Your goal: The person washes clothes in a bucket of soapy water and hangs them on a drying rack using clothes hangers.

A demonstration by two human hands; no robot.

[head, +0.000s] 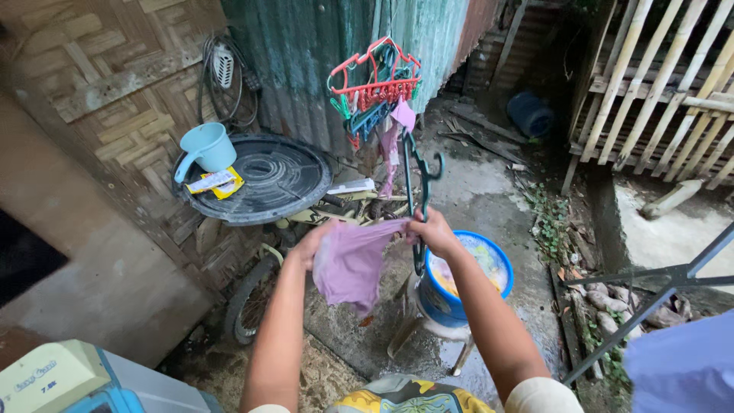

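Far left of the pink cloth (350,264): a light blue dipper (206,147) and a yellow packet (215,183) on a round black lid (287,180), against the woven wall. Lower left of the cloth: a bicycle wheel (246,304), half hidden.

Left hand (310,246): closed on the cloth's upper left corner, fingers wrapped in the fabric. Pink cloth itself: stretched between both hands at its top edge, the rest sagging in soft folds below. Probably damp, light, limp, with no stiffness at all; likely to slip little but to bunch easily. Best taken at the top hem or corners, as now, to keep it spread.

Right hand (433,232): pinched on the cloth's upper right corner, right beside the dark green hanger (419,183) hooked upright there. Above the cloth: a cluster of red, green and blue clothes hangers (375,80), with a small pink rag (403,116) hanging from them.

Just right of the cloth, below the right hand: a blue bucket (451,304) holding wet laundry. Far right of the cloth: a bamboo fence (657,84), a dark metal rack (650,294) and a pale violet sheet (684,367) at the bottom corner.
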